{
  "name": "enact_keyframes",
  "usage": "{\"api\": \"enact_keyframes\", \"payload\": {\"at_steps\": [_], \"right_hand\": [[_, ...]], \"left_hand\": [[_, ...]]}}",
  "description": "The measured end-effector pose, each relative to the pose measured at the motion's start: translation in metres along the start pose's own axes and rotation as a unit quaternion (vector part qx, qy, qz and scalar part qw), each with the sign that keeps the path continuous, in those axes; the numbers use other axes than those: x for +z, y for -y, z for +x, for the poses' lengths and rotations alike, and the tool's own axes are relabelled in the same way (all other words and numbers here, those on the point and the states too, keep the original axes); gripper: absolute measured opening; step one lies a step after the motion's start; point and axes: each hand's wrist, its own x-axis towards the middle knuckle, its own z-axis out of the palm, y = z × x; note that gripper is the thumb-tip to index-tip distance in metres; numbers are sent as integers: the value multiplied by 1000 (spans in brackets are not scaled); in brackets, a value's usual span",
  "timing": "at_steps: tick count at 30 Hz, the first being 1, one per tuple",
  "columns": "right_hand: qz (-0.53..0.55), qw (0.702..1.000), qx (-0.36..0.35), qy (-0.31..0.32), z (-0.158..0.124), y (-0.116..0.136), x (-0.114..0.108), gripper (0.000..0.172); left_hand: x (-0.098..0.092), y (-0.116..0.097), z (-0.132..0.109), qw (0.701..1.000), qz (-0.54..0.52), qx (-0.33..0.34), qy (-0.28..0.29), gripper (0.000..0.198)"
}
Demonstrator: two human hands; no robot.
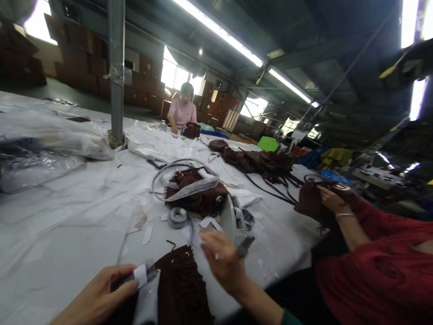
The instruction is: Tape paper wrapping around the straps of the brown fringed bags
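My left hand [104, 289] is closed at the lower left, its thumb and fingers pinching a small white tag [140, 275] with clear plastic. Beside it, a dark brown fringed bag [182, 284] with small metal eyelets lies at the table's near edge. My right hand [221, 259] is raised just right of this bag, slightly blurred; its fingers are bent and what they hold, if anything, cannot be made out. Past the right hand stands a grey tape dispenser [233, 221]. A roll of grey strip [177, 217] sits left of the dispenser.
Another fringed bag [196, 192] with clear tubing lies mid-table. More brown bags [257, 162] with long straps are heaped behind it. On the right, a person in red [379, 262] handles a brown bag. A metal post [117, 72] and plastic bags [40, 167] are at left.
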Motion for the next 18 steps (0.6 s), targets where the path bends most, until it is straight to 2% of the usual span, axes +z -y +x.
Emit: {"api": "enact_keyframes", "payload": {"at_steps": [1,2,3,5,8,11,15,18], "right_hand": [[24,990,129,-46,-4,-22,-16,28],[37,960,260,-99,-8,-44,-32,31],[54,914,377,-139,-12,-64,-46,35],[62,878,453,-140,-19,-97,-68,43],[93,849,511,-103,-27,-119,-78,46],[127,828,540,-80,-27,-122,-73,44],[155,821,543,-83,-24,-125,-69,42],[161,827,527,-108,-26,-126,-71,42]], "left_hand": [[-2,1,-1,1000,-11,-8,2,45],[-3,2,-1,1000,-16,-12,-1,46],[-4,3,-1,1000,-19,-13,-5,47],[-4,5,0,1000,-25,-15,-7,48],[-3,4,-1,1000,-29,-11,0,48],[-1,3,-5,999,-31,-3,-14,47],[0,5,-7,998,-20,-4,-66,48],[0,7,-4,999,-8,-11,-50,51]]}}
